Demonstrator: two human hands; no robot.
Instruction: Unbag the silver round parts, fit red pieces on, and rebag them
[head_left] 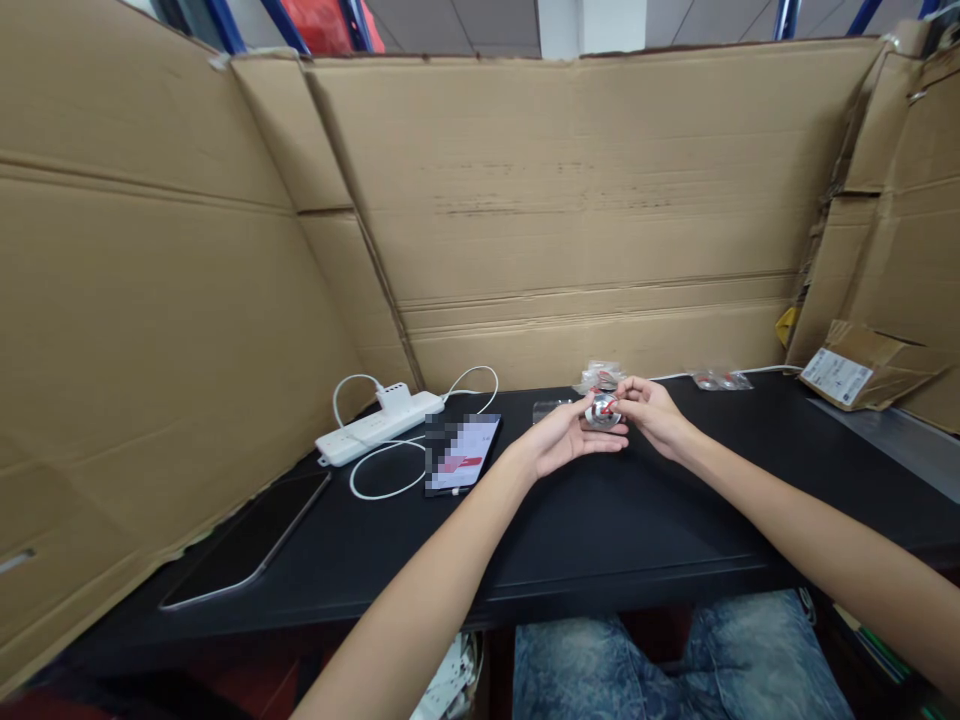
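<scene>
A small round silvery object (602,410) with red on its face lies between the thumb and fingers of my left hand (566,437), held above the table. My right hand (654,412) meets it from the right, its thumb and forefinger pinched together at the red part. What exactly the red part is, I cannot make out. Just behind my hands are clear plastic packets (600,374) with something reddish in them. A piece of clear plastic (551,409) shows behind my left wrist, partly hidden.
On the black table (600,530), a white power strip (379,428) with cables, a lit phone (465,455) and a dark tablet (251,540) lie left. Flat packets (721,380) and an open cardboard box (874,365) are right. Cardboard walls (585,200) enclose the table.
</scene>
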